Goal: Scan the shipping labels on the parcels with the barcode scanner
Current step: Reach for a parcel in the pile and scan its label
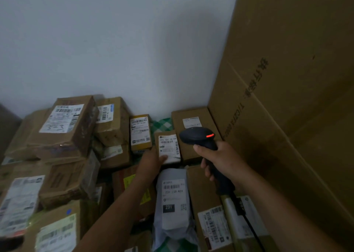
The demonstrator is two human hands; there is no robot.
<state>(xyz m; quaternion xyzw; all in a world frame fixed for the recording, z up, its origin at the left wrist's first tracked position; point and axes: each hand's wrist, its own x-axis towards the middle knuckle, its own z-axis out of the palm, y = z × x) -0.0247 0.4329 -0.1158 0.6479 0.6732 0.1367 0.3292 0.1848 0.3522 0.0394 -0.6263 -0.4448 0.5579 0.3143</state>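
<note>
Head view: near centre, a crinkled white poly mailer (172,223) with a flat label. Mid: right hand (222,161) clenched round black plastic barcode scanner (199,136), red LED lit, nose by small cardboard parcel (168,146). The left hand (153,160) grasps the parcel's near-left corner, thumb on label. Far left: taped brown boxes (67,127) by wall.

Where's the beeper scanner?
In the head view, right of centre: the right hand grips the barcode scanner just right of the small parcel the left hand holds.
</note>
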